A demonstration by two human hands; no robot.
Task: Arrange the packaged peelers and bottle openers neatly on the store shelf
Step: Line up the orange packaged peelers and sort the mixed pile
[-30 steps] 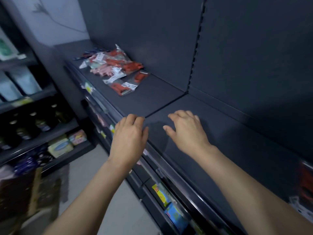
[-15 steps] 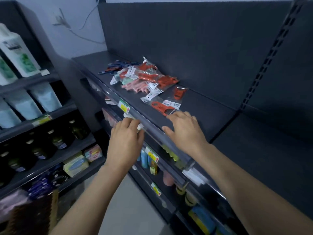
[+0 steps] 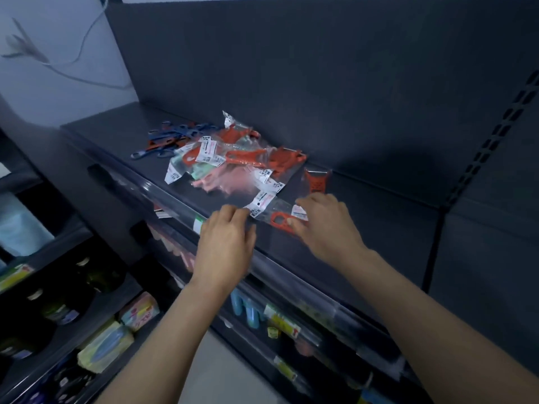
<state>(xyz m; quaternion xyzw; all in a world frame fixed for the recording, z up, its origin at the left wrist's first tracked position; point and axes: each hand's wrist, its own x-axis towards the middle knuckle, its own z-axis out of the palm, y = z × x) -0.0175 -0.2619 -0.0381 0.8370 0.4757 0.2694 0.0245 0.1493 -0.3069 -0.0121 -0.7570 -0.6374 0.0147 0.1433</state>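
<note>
right hand (image 3: 329, 228): it's hovering low over the shelf with bent fingers (image 3: 306, 204) lying on a white label. The thumb is sitting against the orange tool inside the bag. Honestly can't tell if it's actually pinching yet, since it's a bit blurry.

left hand (image 3: 224, 249): it's hanging at the front edge with its fingers loosely curled and holding nothing. The fingertips are just brushing the bag's other end.

near packet (image 3: 277, 220): this clear bag with an orange opener in it is lying flat between the two hands. Its long axis is running roughly along the shelf's front edge, one end toward each hand.

closer hand: I'm giving it to the right one, which is already on top of the tool end, while the left is only reaching the label corner.

pile (image 3: 233, 161): the rest of the packets are lying jumbled just behind, away from the person, overlapping every which way.

lone packet (image 3: 316, 179): one orange peeler is sitting apart, just beyond the right hand.

blue openers (image 3: 175, 135): these are lying loose at the pile's far left.

shelf (image 3: 379, 223): dark, and everything's sitting on its top level.

my guess: nothing's looking lined up yet, so the sorting is only getting started.
</note>
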